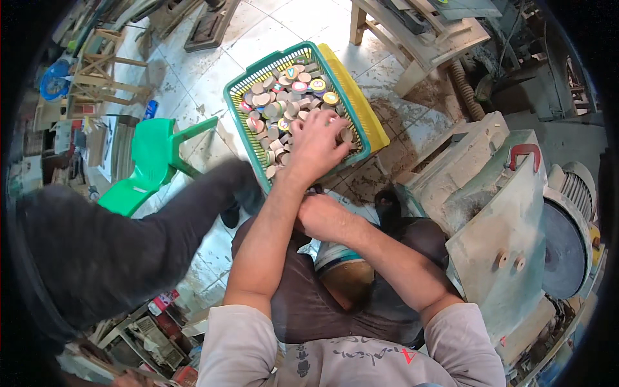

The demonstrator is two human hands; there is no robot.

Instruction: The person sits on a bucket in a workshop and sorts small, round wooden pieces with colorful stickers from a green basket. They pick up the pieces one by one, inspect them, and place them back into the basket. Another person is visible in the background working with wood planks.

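A green plastic basket (241,138) in front of me is heaped with small round wooden discs (261,99), some with coloured, printed faces. My left hand (316,143) reaches over its near right part, thumb and fingers closed about a plain wooden disc (346,135). Lower down, by my knees, my right hand (322,216) is closed like a fist. The left forearm crosses in front of part of it, and whatever its fingers hold is hidden.
A yellow basket (364,97) shows beside the green one. At right stands a disc sander (562,248) with a dusty worktable (500,226), two wooden discs (510,260) and a red clamp (525,151). Left are a green plastic chair (149,155) and another person's leg (187,200).
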